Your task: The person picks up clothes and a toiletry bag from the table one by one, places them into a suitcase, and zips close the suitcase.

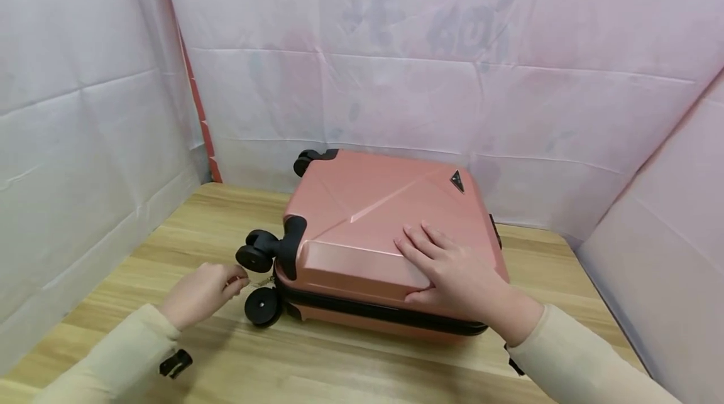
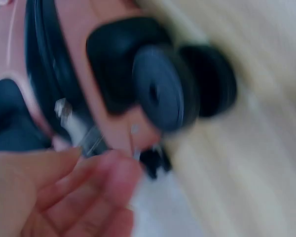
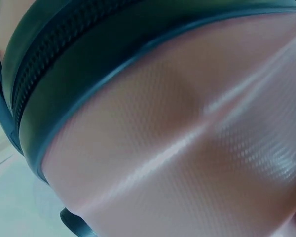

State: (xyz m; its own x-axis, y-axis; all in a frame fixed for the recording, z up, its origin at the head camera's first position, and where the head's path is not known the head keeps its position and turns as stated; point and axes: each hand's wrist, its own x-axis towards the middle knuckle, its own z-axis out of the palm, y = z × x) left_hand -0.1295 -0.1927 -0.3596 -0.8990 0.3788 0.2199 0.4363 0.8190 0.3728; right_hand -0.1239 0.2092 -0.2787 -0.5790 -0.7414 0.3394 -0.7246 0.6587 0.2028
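A rose-pink hard-shell suitcase (image 1: 390, 203) lies flat on the wooden table, its black wheels (image 1: 254, 258) pointing left. Between thumb and fingertips, my left hand (image 1: 205, 291) pinches a metal zipper pull (image 2: 92, 141) at the suitcase's wheel end. The slider (image 2: 64, 109) sits on the black zipper band (image 2: 54, 64), and the fingers hide part of the pull. With fingers spread, my right hand (image 1: 452, 269) rests on the top shell near the front edge. The right wrist view shows the textured shell (image 3: 153, 133) and zipper teeth (image 3: 54, 52) close up.
Pale cloth walls (image 1: 396, 96) enclose the wooden table (image 1: 317, 366) at the back and both sides. The suitcase's far side lies near the back wall. A triangular badge (image 1: 457, 181) is on the top shell, and a black handle (image 1: 495, 231) is at the right end.
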